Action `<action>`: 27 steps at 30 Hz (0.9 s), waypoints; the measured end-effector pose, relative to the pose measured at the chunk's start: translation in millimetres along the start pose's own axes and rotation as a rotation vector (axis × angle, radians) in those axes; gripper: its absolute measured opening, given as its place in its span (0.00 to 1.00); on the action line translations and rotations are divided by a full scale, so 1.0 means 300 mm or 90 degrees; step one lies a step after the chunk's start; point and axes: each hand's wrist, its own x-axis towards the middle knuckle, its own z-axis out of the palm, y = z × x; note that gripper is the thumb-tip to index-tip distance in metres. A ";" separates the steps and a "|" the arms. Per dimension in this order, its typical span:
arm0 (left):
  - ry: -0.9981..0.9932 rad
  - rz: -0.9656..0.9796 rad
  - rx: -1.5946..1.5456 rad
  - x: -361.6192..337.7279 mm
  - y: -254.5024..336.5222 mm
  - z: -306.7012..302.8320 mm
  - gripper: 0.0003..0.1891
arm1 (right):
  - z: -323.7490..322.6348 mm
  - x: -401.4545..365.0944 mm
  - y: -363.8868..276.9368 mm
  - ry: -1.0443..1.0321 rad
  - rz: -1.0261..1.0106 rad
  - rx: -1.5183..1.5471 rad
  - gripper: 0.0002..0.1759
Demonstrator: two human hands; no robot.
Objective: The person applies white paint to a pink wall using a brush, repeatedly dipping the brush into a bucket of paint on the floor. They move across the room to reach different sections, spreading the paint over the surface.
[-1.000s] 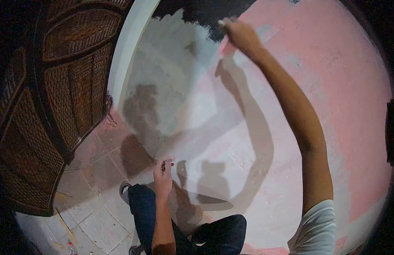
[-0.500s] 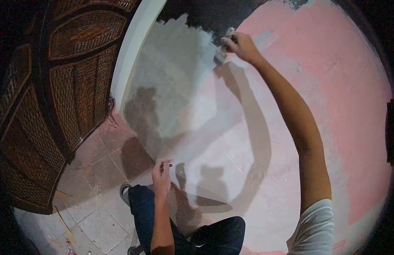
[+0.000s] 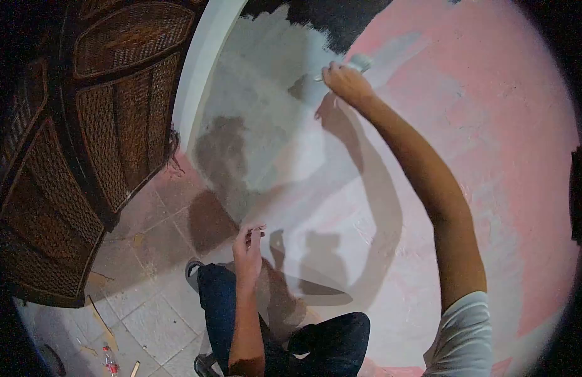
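My right hand is closed round the handle of a paintbrush, up against the wall. The pale bristle end points to the upper right, and the handle tip sticks out left of my fingers. Behind it, the wall is painted in pink, whitish and grey areas, with a ragged black patch at the top. Lower down, my left hand is raised above my knee with its fingers curled together. Whatever it may hold is too small to make out.
A dark wooden panel with woven insets stands at the left, beside a white curved trim. On the tiled floor lie a small bottle with a red label and thin strips. Shadows of my arms fall on the wall.
The paintbrush has turned in my right hand, its bristles swinging from the lower left to the upper right. That hand has dropped slightly. My left hand stays curled, and the view has shifted a little.
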 end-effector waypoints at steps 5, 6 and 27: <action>0.009 0.003 -0.028 0.030 0.023 -0.037 0.11 | -0.113 0.097 -0.019 0.058 0.089 0.475 0.08; 0.005 0.000 -0.031 0.033 0.022 -0.039 0.11 | -0.113 0.105 0.018 0.055 0.092 0.465 0.08; 0.014 -0.018 -0.088 0.016 0.091 -0.086 0.10 | -0.229 0.187 0.255 0.196 0.132 0.390 0.16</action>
